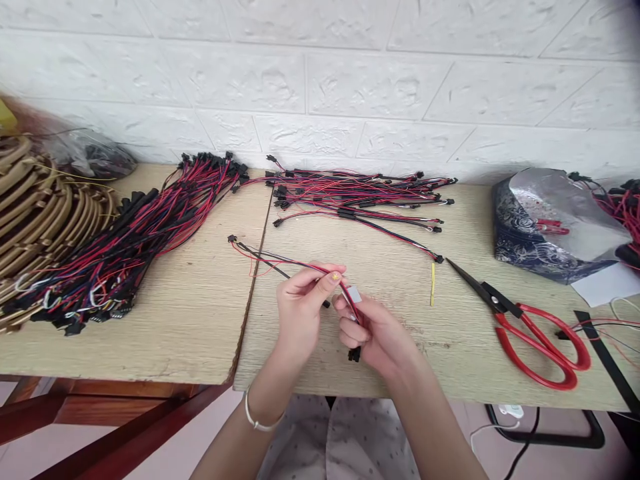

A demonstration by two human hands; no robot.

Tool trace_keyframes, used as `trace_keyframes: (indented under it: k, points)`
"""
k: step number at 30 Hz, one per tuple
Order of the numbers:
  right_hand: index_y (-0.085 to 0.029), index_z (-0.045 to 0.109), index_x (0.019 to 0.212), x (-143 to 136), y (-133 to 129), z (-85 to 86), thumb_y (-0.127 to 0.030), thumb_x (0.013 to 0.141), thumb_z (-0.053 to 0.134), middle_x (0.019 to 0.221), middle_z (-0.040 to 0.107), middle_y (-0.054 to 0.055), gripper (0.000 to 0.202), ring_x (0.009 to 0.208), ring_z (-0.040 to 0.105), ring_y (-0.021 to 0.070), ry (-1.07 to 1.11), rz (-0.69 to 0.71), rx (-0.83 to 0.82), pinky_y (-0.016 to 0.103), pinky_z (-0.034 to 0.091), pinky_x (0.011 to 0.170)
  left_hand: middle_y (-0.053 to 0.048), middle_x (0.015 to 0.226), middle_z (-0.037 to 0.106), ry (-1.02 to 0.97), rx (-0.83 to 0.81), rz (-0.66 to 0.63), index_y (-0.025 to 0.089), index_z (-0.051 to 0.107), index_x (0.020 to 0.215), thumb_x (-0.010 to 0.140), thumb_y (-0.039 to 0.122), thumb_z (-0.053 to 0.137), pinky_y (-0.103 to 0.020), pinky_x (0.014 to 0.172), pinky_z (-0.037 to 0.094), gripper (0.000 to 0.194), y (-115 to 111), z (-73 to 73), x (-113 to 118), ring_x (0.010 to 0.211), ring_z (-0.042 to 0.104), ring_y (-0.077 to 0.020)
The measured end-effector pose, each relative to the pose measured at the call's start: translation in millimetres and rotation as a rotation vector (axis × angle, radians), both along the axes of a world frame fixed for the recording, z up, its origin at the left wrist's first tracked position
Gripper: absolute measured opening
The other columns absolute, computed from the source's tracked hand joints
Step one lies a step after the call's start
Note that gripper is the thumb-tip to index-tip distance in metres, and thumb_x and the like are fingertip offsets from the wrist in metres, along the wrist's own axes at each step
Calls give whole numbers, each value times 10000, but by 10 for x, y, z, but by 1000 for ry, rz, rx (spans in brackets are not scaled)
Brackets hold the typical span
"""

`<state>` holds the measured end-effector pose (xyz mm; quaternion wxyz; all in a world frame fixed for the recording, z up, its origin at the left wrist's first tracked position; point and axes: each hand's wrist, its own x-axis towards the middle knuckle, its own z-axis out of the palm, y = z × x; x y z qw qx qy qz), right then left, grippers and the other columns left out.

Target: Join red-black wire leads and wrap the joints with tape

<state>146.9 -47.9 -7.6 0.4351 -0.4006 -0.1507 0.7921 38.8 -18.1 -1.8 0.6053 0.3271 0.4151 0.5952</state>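
Observation:
My left hand point(303, 300) pinches a red and black wire harness point(285, 260) between thumb and forefinger. One end of the harness, with a small black connector point(232, 238), lies out to the left. Close beside it, my right hand point(373, 330) has its fingers curled round the other end of the same wires. Below those fingers a black connector point(355, 354) pokes out, and a small pale tag-like piece point(354, 294) shows above them. Under the left hand a black tube or strip point(270, 258) lies partly hidden on the table.
Wire harnesses lie in a spread row point(360, 190) at the back and in a large bundle point(165, 207) at left, by a wicker basket point(45, 207). Red-handled scissors point(525, 327), a yellow strip point(433, 285), a black strip point(607, 360) and a patterned bag point(525, 247) are at right.

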Motion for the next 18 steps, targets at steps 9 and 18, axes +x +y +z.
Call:
trace_keyframes:
  k: [9, 18]
  points:
    - [-194, 649, 744, -13, -21, -8, -427, 746, 669, 568, 413, -84, 233, 401, 90, 30, 36, -63, 34, 230, 123, 406, -32, 780, 728, 14, 3, 20, 215, 735, 654, 694, 232, 745, -280, 702, 502, 44, 5, -6, 3, 741, 646, -160]
    - [-186, 687, 798, -16, -58, 28, -448, 770, 668, 540, 336, -97, 264, 380, 106, 17, 75, -48, 90, 228, 126, 401, -15, 776, 726, 10, 33, 10, 216, 736, 658, 703, 227, 750, -239, 682, 508, 49, 0, -39, 1, 713, 643, -130]
